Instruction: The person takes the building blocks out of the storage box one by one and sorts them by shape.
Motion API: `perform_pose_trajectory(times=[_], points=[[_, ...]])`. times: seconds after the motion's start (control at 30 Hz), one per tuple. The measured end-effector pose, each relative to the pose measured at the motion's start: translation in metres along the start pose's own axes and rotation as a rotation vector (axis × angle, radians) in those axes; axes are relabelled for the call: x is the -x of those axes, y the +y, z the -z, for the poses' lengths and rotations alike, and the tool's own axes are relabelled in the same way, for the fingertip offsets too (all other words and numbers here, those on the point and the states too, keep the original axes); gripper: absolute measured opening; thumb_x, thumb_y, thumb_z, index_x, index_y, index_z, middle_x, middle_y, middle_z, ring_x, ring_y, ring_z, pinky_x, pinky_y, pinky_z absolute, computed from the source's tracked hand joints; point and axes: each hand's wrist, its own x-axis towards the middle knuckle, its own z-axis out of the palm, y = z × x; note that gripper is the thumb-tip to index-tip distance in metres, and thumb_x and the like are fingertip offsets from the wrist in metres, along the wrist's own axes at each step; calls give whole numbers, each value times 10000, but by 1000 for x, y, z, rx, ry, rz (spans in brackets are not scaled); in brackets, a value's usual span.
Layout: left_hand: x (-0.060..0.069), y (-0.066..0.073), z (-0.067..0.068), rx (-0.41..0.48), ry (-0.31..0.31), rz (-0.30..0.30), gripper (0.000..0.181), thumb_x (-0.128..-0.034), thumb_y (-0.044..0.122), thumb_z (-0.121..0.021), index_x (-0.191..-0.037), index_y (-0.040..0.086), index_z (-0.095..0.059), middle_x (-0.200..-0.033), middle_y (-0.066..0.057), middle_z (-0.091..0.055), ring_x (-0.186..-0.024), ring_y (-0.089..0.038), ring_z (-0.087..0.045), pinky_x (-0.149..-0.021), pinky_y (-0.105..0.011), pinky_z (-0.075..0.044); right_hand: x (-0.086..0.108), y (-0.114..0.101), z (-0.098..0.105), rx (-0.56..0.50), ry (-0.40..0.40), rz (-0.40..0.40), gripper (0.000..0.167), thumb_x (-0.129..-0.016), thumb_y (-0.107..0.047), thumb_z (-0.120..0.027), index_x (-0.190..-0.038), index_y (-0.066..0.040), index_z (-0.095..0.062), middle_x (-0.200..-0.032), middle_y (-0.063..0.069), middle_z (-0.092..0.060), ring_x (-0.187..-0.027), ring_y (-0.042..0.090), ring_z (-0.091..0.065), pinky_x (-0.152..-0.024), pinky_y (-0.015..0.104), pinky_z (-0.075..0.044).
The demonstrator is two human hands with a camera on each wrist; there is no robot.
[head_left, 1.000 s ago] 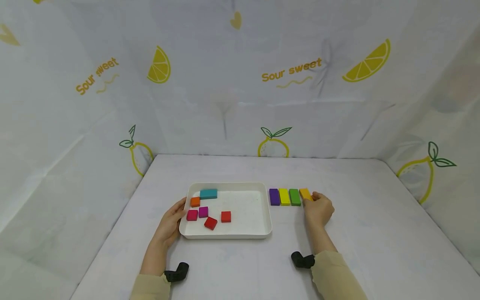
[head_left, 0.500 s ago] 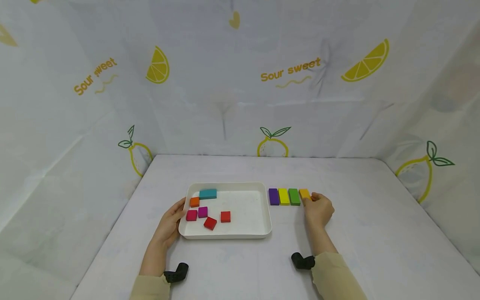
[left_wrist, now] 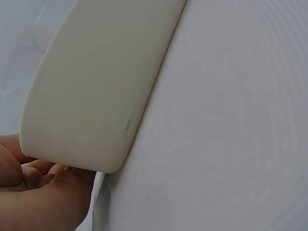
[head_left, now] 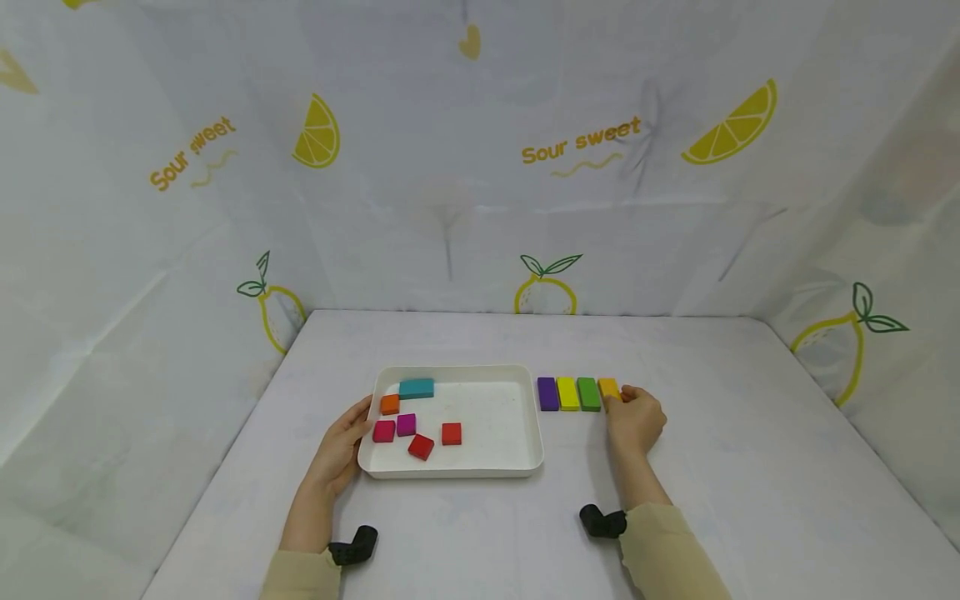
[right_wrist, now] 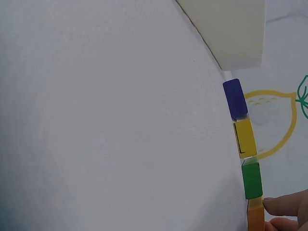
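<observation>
A white tray [head_left: 495, 421] holds a teal block [head_left: 416, 388], an orange block [head_left: 390, 404], two pinkish blocks and two red blocks [head_left: 452, 433]. My left hand [head_left: 339, 450] grips the tray's left side, thumb at the rim; the left wrist view shows the curled fingers against the tray wall [left_wrist: 91, 86]. Right of the tray, purple [head_left: 548, 394], yellow [head_left: 567, 394] and green [head_left: 588, 394] blocks stand in a row, with an orange-yellow block [head_left: 609, 389] at its right end. My right hand [head_left: 636, 422] pinches that last block, also seen in the right wrist view [right_wrist: 256, 216].
The white-covered table [head_left: 480, 533] runs back to a hanging white cloth [head_left: 390, 233] printed with lemons. A black wrist mount [head_left: 355, 546] is on the left wrist, another [head_left: 602, 522] on the right.
The orange-yellow block, tilted a second ago, has straightened in line with the row, and my right hand has shifted slightly left with it. My left hand and the tray have not visibly moved.
</observation>
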Motion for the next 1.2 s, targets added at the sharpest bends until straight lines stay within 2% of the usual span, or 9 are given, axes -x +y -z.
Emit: perform_pose_trajectory(times=[0.4,0.97,1.2], points=[[1,-1,0,-5,-20,-20,543,-1054,59,-294,-1578,34,-151,-1682,-132,-94,-1563,-307,-103,-1258,-430,-176,5,-5,2,5,-6,4,346,-874,-68,-655,-1189,73,-659,-1153,278,-684,-1080,415,-642,-951,512,-523],[0,1,-1,4,-22,-20,543,-1053,53,-286,-1576,23,-144,-1682,-139,-81,-1567,-302,-86,-1265,-431,-158,4,-3,1,-13,2,7,351,-875,-81,-652,-1192,70,-660,-1160,278,-683,-1076,409,-644,-951,511,-524],[-1,0,-1,9,-25,-25,541,-1052,46,-286,-1574,19,-150,-1680,-148,-87,-1564,-319,-93,-1261,-445,-165,6,-13,-1,-76,-1,76,353,-897,-90,-654,-1215,60,-655,-1222,252,-678,-1143,391,-632,-987,502,-529]])
